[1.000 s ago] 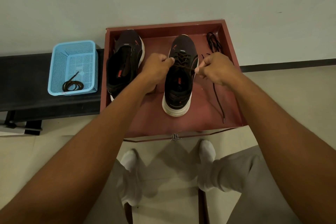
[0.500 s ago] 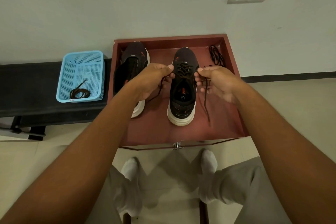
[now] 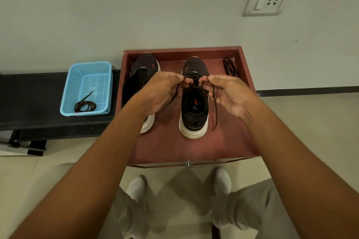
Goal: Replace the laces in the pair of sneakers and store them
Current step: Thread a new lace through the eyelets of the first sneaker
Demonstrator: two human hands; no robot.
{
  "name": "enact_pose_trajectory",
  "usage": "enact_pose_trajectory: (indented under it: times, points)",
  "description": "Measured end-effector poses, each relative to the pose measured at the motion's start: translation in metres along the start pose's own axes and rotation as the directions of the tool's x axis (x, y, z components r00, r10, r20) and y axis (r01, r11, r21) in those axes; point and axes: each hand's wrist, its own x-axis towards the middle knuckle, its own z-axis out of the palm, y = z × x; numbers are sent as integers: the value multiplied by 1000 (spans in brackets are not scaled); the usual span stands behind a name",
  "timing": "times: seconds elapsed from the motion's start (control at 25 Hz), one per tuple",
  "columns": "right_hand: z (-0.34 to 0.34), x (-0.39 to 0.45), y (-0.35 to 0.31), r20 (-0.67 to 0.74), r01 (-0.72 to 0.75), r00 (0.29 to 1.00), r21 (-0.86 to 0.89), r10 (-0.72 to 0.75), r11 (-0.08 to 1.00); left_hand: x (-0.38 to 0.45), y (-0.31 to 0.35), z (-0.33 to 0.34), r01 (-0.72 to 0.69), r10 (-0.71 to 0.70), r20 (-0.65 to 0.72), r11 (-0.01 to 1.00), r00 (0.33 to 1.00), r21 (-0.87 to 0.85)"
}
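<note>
A red tray (image 3: 246, 91) sits on the floor against the wall, and inside it stand two dark sneakers: the unlaced one (image 3: 139, 79) at its left side, the laced one (image 3: 195, 108) in the middle, with a spare lace (image 3: 230, 67) bundled in its far right corner. Left of the tray, a blue basket (image 3: 68, 91) holds a coiled lace (image 3: 85, 105). Over the middle sneaker, the left hand (image 3: 159, 93) and right hand (image 3: 231, 97) each pinch one end of its lace (image 3: 214, 106).

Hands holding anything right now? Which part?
Yes: the lace threaded in the right-hand sneaker. The left hand and right hand each pinch one strand just above the top eyelets; the free ends hang down.
</note>
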Motion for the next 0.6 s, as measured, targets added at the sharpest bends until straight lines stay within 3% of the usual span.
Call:
enact_pose_trajectory:
  times: [0.12,0.4,0.6]
  points:
    - [4,5,2,-27,14,1000,21,-14,1000,2,-3,3,-15,17,49,999,999,-40]
    - [17,10,15,-179,171,970,23,-164,985,15,-20,29,-114,61,-271,976,961,-186]
    - [13,15,19,-145,122,982,1,-120,993,22,-22,31,-120,78,-288,984,955,-134]
